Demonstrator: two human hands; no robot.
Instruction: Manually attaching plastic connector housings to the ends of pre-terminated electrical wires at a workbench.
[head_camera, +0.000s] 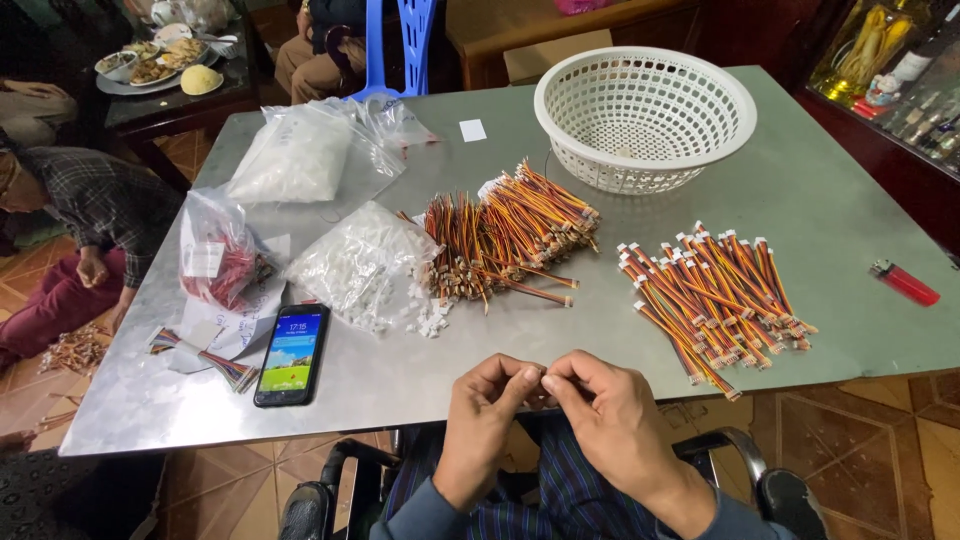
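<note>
My left hand (485, 405) and my right hand (605, 410) meet at the near table edge, fingertips pinched together on a tiny piece that is mostly hidden between them. Just beyond lie a pile of orange, red and yellow wire bundles (505, 235) and a spread of wire harnesses with white connectors (715, 295) to the right. An open clear bag of small white connectors (365, 262) spills loose pieces towards the middle.
A white plastic basket (645, 115) stands at the back. A phone (292, 355), a bag of red parts (215, 255), another clear bag (295, 155) and a red lighter (905, 283) lie on the grey table (850, 200). People sit at left and behind.
</note>
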